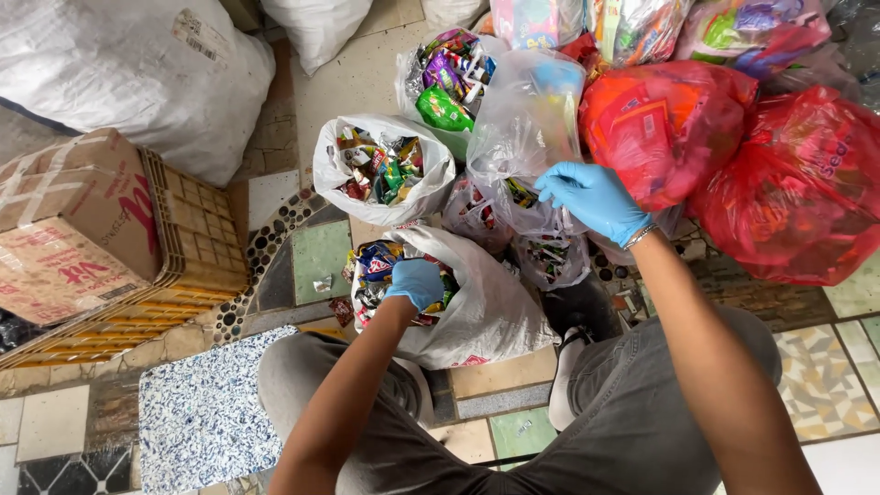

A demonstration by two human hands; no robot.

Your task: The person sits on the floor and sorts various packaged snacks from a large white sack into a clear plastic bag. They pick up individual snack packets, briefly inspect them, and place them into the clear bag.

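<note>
Squatting person seen from above, both hands in blue gloves, bags of wrappers all around on a tiled floor (367, 78).

- White sack (137, 73) at top left, largest item, lying well apart from the hands.
- Red bags (733, 156) at right, stuffed full, touching each other, just beside the right hand.
- Cardboard box (73, 220) at left sits on a yellow crate (197, 247).
- White bag (495, 312) between the knees, mouth open, full of wrappers (371, 266); left hand is inside it.
- Clear bag (522, 128) stands upright just behind the white bag, beside the red bags.
- Second white bag (380, 165) of wrappers stands open, above the left hand, not touched.
- Speckled mat (206, 412) on the floor by the left knee.
- Right hand (594, 197): grip pressed together, pinching the clear bag's plastic at its side.
- Left hand (414, 282): fingers curled down into the wrappers; cannot tell whether the grip is holding one.
</note>
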